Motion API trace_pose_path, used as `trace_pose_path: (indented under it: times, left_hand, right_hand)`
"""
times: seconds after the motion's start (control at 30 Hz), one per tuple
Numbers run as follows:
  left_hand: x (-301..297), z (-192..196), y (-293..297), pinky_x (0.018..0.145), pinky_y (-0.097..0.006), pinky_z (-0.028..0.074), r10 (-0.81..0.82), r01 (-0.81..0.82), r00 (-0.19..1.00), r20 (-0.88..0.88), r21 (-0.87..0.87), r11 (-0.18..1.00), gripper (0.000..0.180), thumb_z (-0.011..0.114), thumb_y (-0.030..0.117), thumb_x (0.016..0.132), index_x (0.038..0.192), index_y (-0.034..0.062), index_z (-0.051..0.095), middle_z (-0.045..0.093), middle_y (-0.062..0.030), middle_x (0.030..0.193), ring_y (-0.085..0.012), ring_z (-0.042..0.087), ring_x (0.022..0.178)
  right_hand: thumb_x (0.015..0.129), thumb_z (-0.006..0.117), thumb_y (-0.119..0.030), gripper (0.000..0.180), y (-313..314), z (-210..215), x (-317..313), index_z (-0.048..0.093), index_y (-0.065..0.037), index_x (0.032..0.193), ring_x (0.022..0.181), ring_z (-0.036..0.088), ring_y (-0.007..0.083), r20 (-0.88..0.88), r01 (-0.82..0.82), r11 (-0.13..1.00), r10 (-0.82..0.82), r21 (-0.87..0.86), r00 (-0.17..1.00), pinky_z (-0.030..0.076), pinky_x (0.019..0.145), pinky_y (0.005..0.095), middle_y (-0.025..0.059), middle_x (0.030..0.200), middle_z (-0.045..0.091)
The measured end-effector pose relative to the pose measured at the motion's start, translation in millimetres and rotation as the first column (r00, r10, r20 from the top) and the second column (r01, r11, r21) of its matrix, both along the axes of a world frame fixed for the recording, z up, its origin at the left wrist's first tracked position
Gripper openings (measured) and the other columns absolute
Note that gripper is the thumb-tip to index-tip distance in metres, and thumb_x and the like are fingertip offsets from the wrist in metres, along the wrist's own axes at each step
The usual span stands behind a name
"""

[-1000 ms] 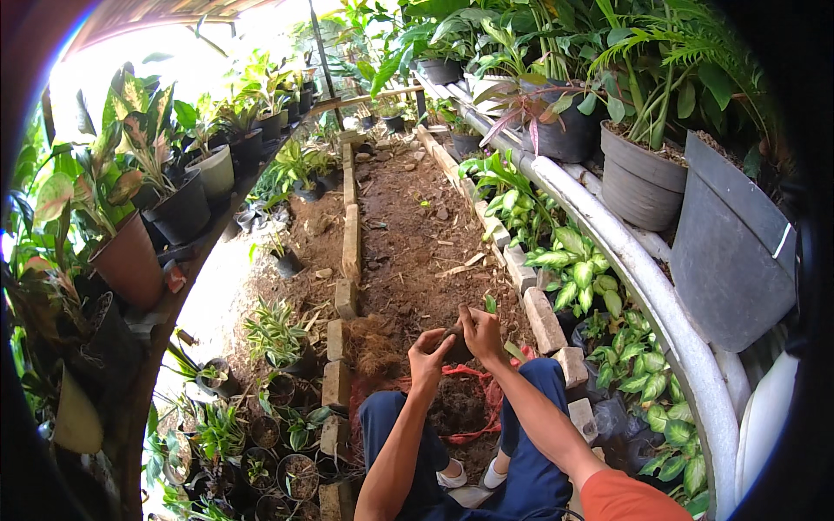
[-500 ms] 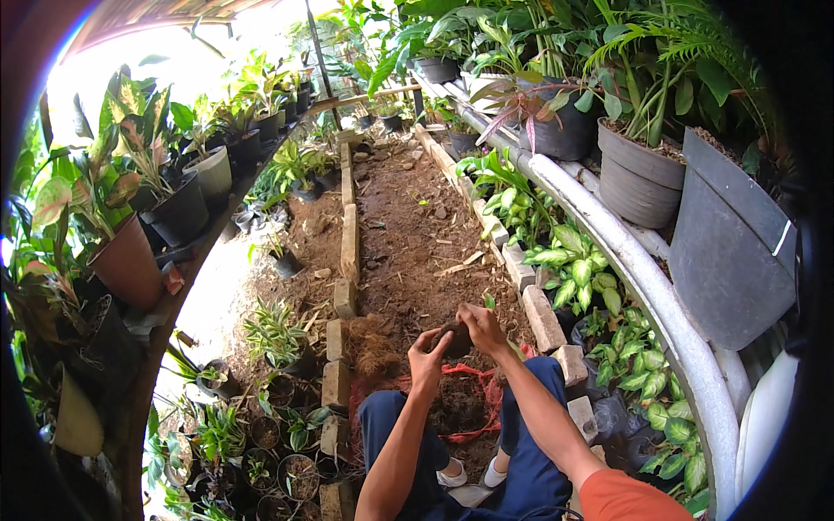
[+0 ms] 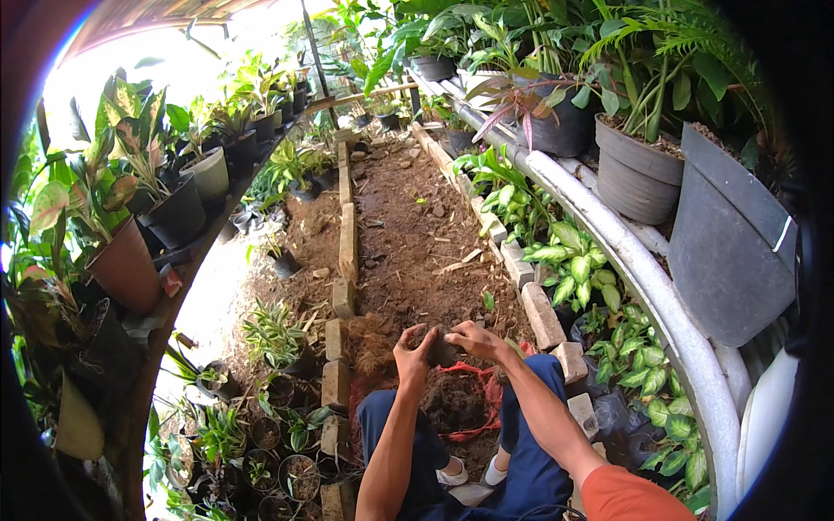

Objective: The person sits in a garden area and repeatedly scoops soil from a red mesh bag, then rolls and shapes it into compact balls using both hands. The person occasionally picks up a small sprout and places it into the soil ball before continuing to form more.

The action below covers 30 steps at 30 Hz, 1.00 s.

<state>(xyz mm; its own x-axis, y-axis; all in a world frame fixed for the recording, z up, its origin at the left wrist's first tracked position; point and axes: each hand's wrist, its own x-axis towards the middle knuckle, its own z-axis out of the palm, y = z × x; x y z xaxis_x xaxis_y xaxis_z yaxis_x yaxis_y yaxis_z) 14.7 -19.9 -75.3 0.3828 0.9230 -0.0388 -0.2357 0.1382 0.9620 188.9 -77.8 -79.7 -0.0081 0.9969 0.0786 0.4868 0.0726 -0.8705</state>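
Between my knees, over a red mesh sack [image 3: 493, 401] spread on the ground, both hands are at a small dark pot-like container [image 3: 445, 351]. My left hand [image 3: 414, 354] grips its left side, thumb and fingers curled around it. At its upper right edge my right hand [image 3: 476, 340] is closed, fingers bent onto the rim. What the container holds is too dark to tell. Below it, dark loose soil [image 3: 456, 404] lies on the sack. A clump of brown fibre [image 3: 372, 346] rests to the left of my hands.
Brick edging [image 3: 335, 382] borders the soil path on the left, and more bricks [image 3: 543, 317] on the right. Several small potted plants [image 3: 300, 476] stand at lower left. A pale curved pipe [image 3: 621, 247] with large pots [image 3: 638, 169] runs along the right. A small green leaf [image 3: 488, 301] shows ahead.
My right hand has lowered a little and turned flatter over the container's edge. My left hand has shifted slightly left and down, and the container has come lower with them.
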Motion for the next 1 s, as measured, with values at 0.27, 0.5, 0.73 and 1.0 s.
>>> trace_pose_path:
  times: [0.27, 0.5, 0.73, 1.0]
  left_hand:
    - [0.9, -0.7, 3.0, 0.073, -0.029, 0.050, -0.102, 0.101, 0.995, 0.002, -0.195, 0.976, 0.043, 0.072, 0.033, 0.084, 0.108, -0.0010, 0.061, 0.064, -0.0079, 0.098, -0.0145, 0.061, 0.088]
    - [1.1, 7.1, -6.3, 0.070, -0.026, 0.046, -0.070, 0.059, 0.996, -0.060, -0.163, 0.985, 0.036, 0.071, 0.034, 0.085, 0.099, 0.0014, 0.064, 0.065, -0.0016, 0.090, -0.0104, 0.059, 0.080]
    - [-6.7, 8.1, 0.1, 0.083, -0.031, 0.046, -0.294, 0.290, 0.953, -0.066, -0.071, 0.954, 0.070, 0.072, 0.039, 0.082, 0.125, -0.0042, 0.039, 0.054, -0.0131, 0.114, -0.0187, 0.056, 0.100]
    - [-0.5, -4.7, -3.2, 0.090, -0.035, 0.044, -0.113, 0.069, 0.961, -0.251, -0.176, 0.982, 0.080, 0.071, 0.048, 0.080, 0.129, -0.0051, 0.039, 0.056, -0.0149, 0.116, -0.0189, 0.056, 0.103]
  right_hand:
    - [0.095, 0.046, -0.044, 0.052, 7.6, -5.8, -10.3, 0.051, 0.007, 0.084, 0.066, 0.043, 0.0145, -0.023, 0.140, 0.976, -0.138, 0.169, 0.990, 0.039, 0.058, 0.0377, 0.0066, 0.065, 0.045]
    - [0.095, 0.046, -0.041, 0.049, 5.1, -2.8, -16.7, 0.053, 0.006, 0.084, 0.064, 0.043, 0.0137, -0.086, 0.166, 0.956, -0.150, 0.242, 0.985, 0.039, 0.058, 0.0375, 0.0088, 0.063, 0.045]
    - [0.094, 0.048, -0.037, 0.047, 5.3, -5.9, -12.9, 0.049, 0.007, 0.075, 0.057, 0.040, 0.0128, -0.151, 0.166, 0.963, -0.135, 0.215, 0.979, 0.036, 0.053, 0.0383, 0.0094, 0.057, 0.039]
    - [0.094, 0.049, -0.029, 0.040, 2.1, 0.9, -17.3, 0.051, 0.007, 0.075, 0.055, 0.040, 0.0115, -0.014, 0.116, 0.928, -0.119, 0.355, 0.993, 0.036, 0.051, 0.0376, 0.0094, 0.054, 0.040]
